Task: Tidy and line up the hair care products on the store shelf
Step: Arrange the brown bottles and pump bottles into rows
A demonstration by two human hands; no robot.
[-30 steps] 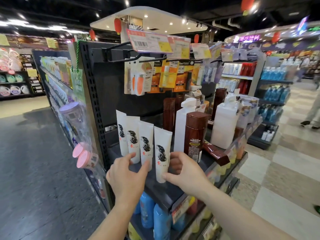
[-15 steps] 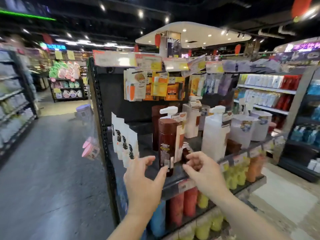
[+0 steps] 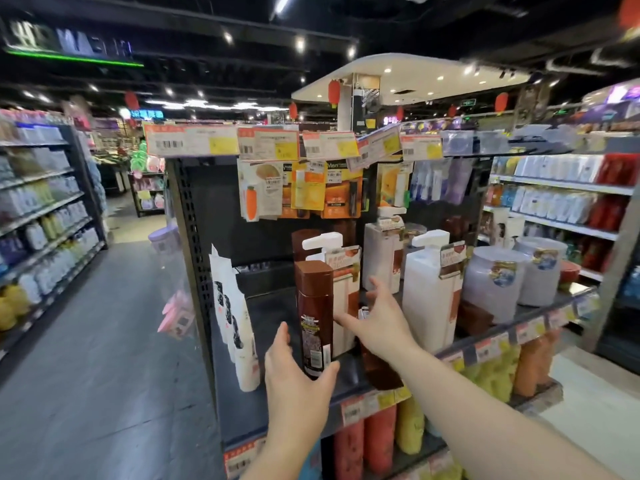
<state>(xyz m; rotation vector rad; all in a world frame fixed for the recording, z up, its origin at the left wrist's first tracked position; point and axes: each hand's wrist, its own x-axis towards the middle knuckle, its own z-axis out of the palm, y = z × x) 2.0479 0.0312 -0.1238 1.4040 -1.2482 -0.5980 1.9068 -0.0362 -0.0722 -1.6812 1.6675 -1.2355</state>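
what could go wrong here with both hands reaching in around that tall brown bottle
1. The tall brown bottle stands upright near the shelf's front edge; a nudge from the open left hand could tip it off.
2. The right hand reaches past it toward the white pump bottle behind, so the forearm might knock a neighbouring bottle over.

A shop: stocked aisle shelves (image 3: pixel 41 216), barcoded price tags (image 3: pixel 194 140), hanging packets (image 3: pixel 301 188).

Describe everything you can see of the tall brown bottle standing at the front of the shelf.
The brown bottle stands upright near the shelf's front edge. It looks like glossy plastic, with a squarish flat-topped brown cap and a dark label of small print with a barcode. The left hand cups its base; a white pump bottle stands close behind.
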